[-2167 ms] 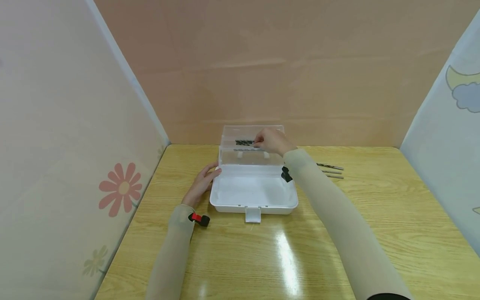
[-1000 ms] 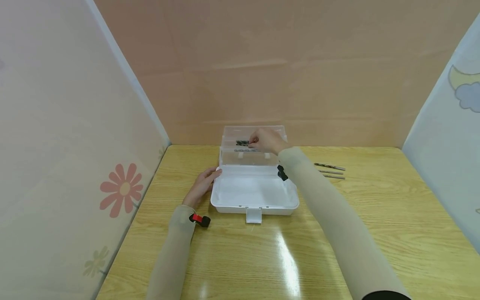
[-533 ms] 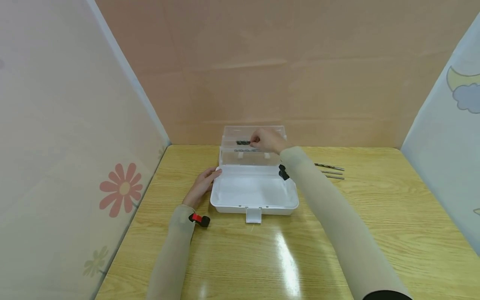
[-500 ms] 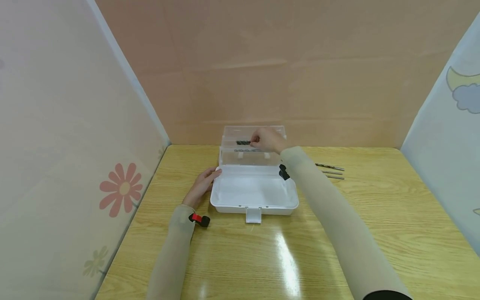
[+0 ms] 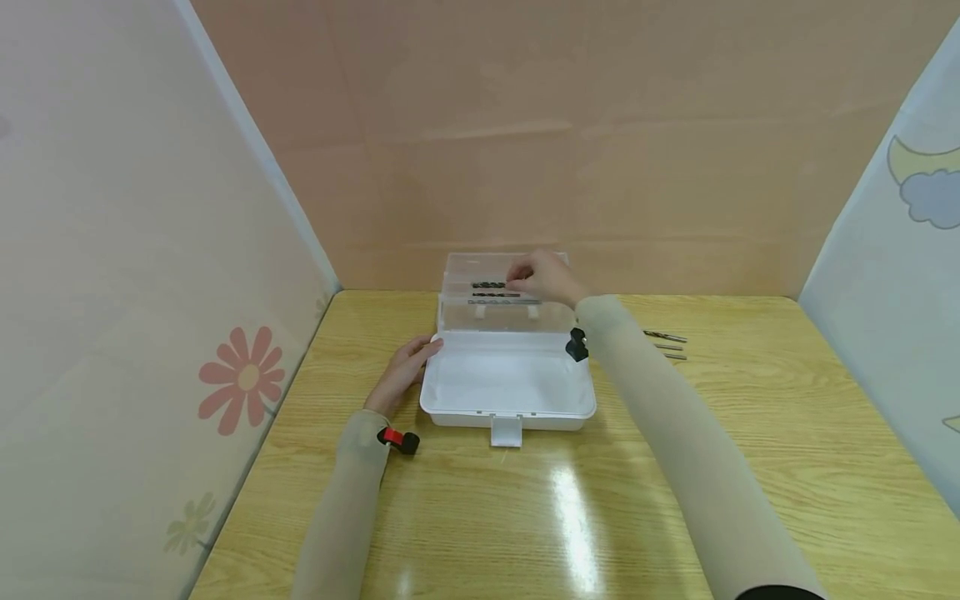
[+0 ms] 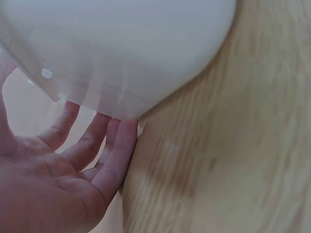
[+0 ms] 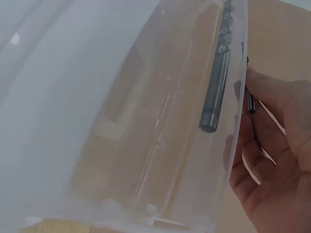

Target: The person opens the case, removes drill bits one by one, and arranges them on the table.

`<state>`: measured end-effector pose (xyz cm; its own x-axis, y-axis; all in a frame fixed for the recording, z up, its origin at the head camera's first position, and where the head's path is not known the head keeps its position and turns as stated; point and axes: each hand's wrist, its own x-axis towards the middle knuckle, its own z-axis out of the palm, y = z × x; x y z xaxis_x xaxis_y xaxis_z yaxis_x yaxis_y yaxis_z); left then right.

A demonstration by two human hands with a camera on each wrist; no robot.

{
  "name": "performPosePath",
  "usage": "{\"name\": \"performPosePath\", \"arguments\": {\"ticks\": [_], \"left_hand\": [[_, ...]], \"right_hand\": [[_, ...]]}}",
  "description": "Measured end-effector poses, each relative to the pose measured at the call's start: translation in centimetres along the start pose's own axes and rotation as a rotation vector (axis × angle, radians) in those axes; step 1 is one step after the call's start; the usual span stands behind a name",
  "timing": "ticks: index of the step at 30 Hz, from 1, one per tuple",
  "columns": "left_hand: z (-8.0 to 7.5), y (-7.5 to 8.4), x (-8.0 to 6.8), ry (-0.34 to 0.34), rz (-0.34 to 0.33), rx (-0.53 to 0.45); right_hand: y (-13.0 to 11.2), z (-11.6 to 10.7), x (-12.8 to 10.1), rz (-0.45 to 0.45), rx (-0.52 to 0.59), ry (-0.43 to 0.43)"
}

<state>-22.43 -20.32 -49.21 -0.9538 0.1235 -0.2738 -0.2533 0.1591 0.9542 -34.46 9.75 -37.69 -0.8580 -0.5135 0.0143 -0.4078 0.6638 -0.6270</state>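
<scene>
A white plastic case (image 5: 506,375) lies on the table with its clear lid (image 5: 472,315) tipped open behind it. My left hand (image 5: 405,371) grips the case's back left corner, thumb on the rim. The left wrist view shows its fingers (image 6: 116,150) against the outside of the wall. At the lid, my right hand (image 5: 543,277) pinches a dark drill bit (image 5: 488,285) by its shank end, which shows between thumb and fingers in the right wrist view. Nearer in the lid area lie a dark drill bit (image 5: 495,295) and a thick grey drill bit (image 7: 214,92).
Several more drill bits (image 5: 666,337) lie on the wooden table (image 5: 750,417) right of the case, partly hidden by the right sleeve. The case's front latch (image 5: 506,431) hangs down. A brown backdrop (image 5: 480,167) stands close behind the lid.
My right hand stays over the lid and has shifted slightly right and back. One dark drill bit now lies apart, nearer me than the pinched one. The left hand keeps its grip.
</scene>
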Motion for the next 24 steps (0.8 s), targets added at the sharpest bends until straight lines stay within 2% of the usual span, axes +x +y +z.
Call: {"name": "performPosePath", "arguments": {"ticks": [11,19,24], "left_hand": [[-0.1,-0.1,0.1,0.024,-0.023,0.008],[0.0,0.0,0.2,0.021,-0.024,0.0],[-0.2,-0.2,0.3,0.013,-0.012,0.006]], "right_hand": [[0.9,-0.3,-0.9,0.068,0.096,0.032],[1.9,-0.3,-1.3,0.009,0.06,0.063],[2.1,-0.4,-1.8,-0.014,0.081,0.068]]}}
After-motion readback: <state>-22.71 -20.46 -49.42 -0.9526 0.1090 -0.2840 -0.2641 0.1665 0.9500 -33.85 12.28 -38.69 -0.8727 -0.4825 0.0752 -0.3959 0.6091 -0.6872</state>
